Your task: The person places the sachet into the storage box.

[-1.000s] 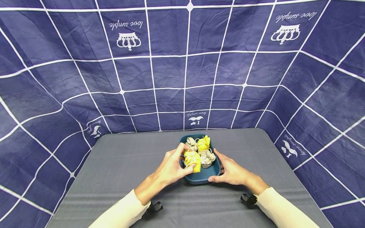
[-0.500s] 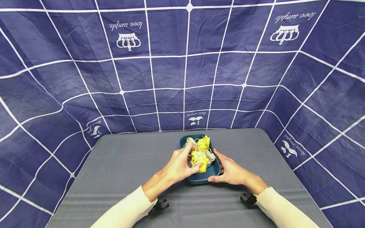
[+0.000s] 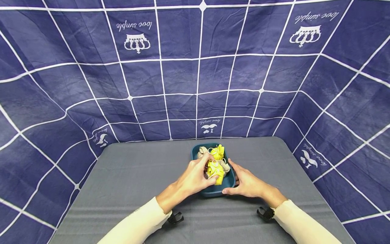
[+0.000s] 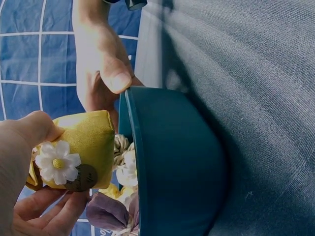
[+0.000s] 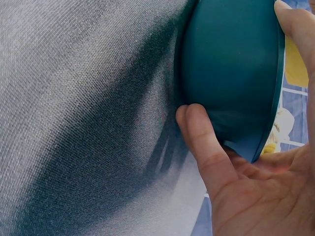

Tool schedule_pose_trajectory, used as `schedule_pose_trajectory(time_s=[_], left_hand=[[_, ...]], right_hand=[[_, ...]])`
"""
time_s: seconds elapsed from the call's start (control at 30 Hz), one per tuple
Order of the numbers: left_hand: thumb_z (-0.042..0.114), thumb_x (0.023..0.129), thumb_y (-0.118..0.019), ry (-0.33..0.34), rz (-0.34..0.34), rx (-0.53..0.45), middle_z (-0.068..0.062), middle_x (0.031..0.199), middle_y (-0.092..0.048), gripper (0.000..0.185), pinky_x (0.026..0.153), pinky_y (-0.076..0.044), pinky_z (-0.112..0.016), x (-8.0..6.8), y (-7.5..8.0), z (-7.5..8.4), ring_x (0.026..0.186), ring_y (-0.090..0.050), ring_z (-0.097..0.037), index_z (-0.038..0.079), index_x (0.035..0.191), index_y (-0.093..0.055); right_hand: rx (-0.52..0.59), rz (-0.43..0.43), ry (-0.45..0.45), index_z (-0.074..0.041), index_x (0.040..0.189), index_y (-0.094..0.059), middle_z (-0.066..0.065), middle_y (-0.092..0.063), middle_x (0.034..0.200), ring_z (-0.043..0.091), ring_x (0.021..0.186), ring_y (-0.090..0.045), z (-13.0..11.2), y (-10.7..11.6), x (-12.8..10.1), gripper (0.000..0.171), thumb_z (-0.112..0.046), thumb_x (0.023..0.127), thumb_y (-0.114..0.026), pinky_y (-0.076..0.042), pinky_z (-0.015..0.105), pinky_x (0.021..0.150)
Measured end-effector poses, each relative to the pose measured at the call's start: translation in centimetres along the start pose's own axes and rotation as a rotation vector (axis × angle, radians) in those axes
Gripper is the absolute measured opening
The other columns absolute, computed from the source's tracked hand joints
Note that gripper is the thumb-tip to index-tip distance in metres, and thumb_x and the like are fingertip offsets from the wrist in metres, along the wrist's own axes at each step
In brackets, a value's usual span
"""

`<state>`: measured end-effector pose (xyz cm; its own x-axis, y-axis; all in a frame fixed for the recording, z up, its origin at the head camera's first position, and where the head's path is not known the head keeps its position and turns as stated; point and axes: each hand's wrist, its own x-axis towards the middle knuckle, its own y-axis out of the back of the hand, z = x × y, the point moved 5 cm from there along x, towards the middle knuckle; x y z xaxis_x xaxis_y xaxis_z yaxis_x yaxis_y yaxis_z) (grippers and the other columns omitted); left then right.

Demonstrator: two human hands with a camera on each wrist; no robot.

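Observation:
My left hand (image 3: 195, 174) pinches a small yellow drawstring pouch (image 3: 217, 172) between thumb and fingers, over the front part of a teal bin (image 3: 210, 194). A white flower and a dark round label show on the pouch (image 4: 101, 137) in the left wrist view. On the bin's right side, my right hand (image 3: 250, 184) grips the front corner, thumb on the rim and fingers against the outer wall. Inside the bin lie another yellow pouch (image 3: 217, 152), beige pouches (image 3: 202, 151) and a purple pouch (image 4: 108, 211). The left hand partly hides them.
The bin stands on a grey cloth-covered table (image 3: 146, 169). Behind it and at both sides hangs a blue curtain (image 3: 179, 78) with white grid lines. Dark wrist mounts (image 3: 175, 217) sit under both forearms.
The left hand has carried the yellow pouch to the right across the bin, now covering more of a beige pouch. The right hand and the bin have stayed put.

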<state>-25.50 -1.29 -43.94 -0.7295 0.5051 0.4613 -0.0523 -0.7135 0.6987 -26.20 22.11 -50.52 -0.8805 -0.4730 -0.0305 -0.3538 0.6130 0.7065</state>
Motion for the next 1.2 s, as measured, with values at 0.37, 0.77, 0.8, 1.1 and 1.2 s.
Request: schedule_pose_trajectory(time_s=[0.37,0.77,0.8,1.1,1.2], left_hand=[[0.020,0.089,-0.097,0.010,-0.018,0.053,0.003,0.088,-0.067,0.055,0.070,-0.049,-0.017,0.1,-0.6,0.0,0.079,-0.061,-0.009,0.014,0.131,-0.062],[0.021,0.089,-0.096,-0.014,-0.055,0.069,-0.007,0.105,-0.082,0.063,0.076,-0.058,-0.023,0.1,-1.1,0.0,0.089,-0.078,-0.021,0.008,0.139,-0.059],[0.021,0.089,-0.095,-0.015,-0.070,0.069,-0.008,0.107,-0.083,0.065,0.075,-0.059,-0.023,0.1,-1.2,0.0,0.086,-0.078,-0.020,0.008,0.141,-0.059],[0.023,0.093,-0.096,-0.044,-0.141,0.068,-0.011,0.108,-0.079,0.072,0.066,-0.048,-0.012,-0.3,-0.9,0.0,0.065,-0.057,0.003,0.005,0.155,-0.063],[0.021,0.094,-0.095,-0.058,-0.132,0.046,-0.012,0.119,-0.080,0.070,0.071,-0.051,-0.013,-0.5,-0.6,0.0,0.070,-0.069,-0.010,0.005,0.154,-0.065]], right_hand=[[0.030,-0.001,0.005,0.010,0.181,-0.018,0.036,-0.053,0.166,0.016,0.109,-0.081,0.0,-0.1,0.1,0.138,-0.046,0.088,-0.103,-0.065,0.020,0.091],[0.009,0.006,0.012,0.010,0.180,-0.019,0.036,-0.055,0.164,0.014,0.105,-0.081,0.0,-0.2,0.1,0.137,-0.045,0.088,-0.103,-0.065,0.021,0.089],[0.010,0.006,0.015,0.010,0.180,-0.019,0.036,-0.055,0.164,0.014,0.105,-0.081,0.0,-0.2,0.2,0.137,-0.045,0.088,-0.103,-0.065,0.021,0.089],[0.005,0.010,0.018,0.010,0.180,-0.019,0.036,-0.055,0.164,0.013,0.104,-0.081,0.0,-0.1,0.2,0.137,-0.045,0.088,-0.103,-0.066,0.021,0.088],[0.001,0.008,0.016,0.010,0.180,-0.019,0.036,-0.055,0.164,0.012,0.104,-0.081,0.0,-0.2,0.2,0.137,-0.046,0.088,-0.103,-0.066,0.021,0.088]])
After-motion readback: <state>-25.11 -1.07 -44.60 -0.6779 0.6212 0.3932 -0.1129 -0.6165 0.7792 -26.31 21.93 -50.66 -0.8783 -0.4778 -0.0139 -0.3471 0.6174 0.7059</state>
